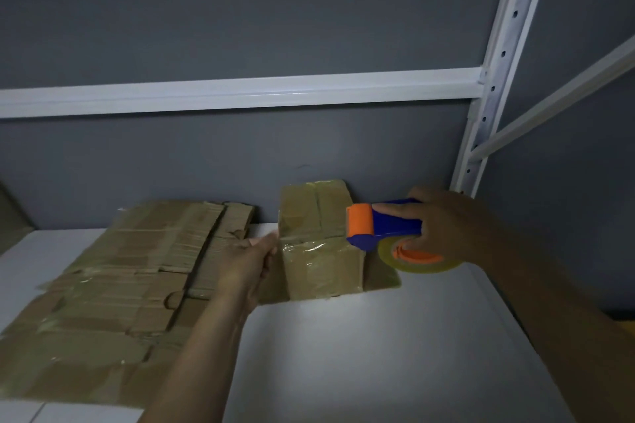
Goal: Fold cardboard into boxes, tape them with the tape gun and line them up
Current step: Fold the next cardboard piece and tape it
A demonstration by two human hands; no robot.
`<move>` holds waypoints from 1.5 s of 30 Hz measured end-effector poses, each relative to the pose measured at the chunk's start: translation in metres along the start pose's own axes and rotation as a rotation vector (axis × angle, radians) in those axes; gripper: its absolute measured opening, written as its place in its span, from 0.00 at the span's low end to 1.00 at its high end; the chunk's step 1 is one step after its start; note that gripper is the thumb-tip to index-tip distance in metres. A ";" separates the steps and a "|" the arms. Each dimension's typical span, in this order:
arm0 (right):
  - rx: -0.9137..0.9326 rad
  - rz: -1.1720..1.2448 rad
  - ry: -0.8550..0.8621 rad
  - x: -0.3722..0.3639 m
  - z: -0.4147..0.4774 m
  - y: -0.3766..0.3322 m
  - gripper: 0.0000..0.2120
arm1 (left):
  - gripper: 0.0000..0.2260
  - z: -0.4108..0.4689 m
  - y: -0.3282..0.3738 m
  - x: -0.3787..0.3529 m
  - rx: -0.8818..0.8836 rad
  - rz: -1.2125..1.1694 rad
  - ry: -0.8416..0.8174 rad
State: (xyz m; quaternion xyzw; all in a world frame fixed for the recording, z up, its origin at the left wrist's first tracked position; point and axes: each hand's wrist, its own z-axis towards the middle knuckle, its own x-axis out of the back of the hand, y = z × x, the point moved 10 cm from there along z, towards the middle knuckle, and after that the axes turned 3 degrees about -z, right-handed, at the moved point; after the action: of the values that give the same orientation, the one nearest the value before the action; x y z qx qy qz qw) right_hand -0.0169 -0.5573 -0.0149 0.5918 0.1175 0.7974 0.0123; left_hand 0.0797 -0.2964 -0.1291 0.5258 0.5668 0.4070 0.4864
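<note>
1. Left hand (252, 261) reaches forward, fingers curled on the left side of the box (319, 251), holding it.
2. Right hand (443, 227) grips the tape gun (381, 227) — roller at the box's right edge.
3. One box, one tape gun, one flat cardboard pile (130, 285) — all over the white shelf (343, 336).

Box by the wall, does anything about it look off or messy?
Yes. The clear tape across the box is wrinkled and bunched rather than flat. The flattened cardboard to its left looks worn too, with ragged edges and old tape strips.
</note>
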 end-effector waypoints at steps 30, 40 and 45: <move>0.019 0.070 -0.025 -0.026 0.051 -0.049 0.33 | 0.40 0.026 0.013 -0.031 -0.972 1.238 -0.176; -0.016 0.167 -0.129 -0.039 0.035 -0.027 0.36 | 0.39 0.027 0.012 -0.034 -0.996 1.252 -0.235; -0.026 0.180 -0.194 -0.040 0.027 -0.012 0.36 | 0.39 0.031 0.011 -0.025 -0.967 1.274 -0.232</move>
State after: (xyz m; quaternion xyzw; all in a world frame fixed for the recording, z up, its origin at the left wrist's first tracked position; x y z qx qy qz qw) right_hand 0.0187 -0.5469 -0.0476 0.6742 0.0521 0.7356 -0.0402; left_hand 0.1114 -0.3212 -0.1211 0.5181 -0.1345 0.7489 0.3905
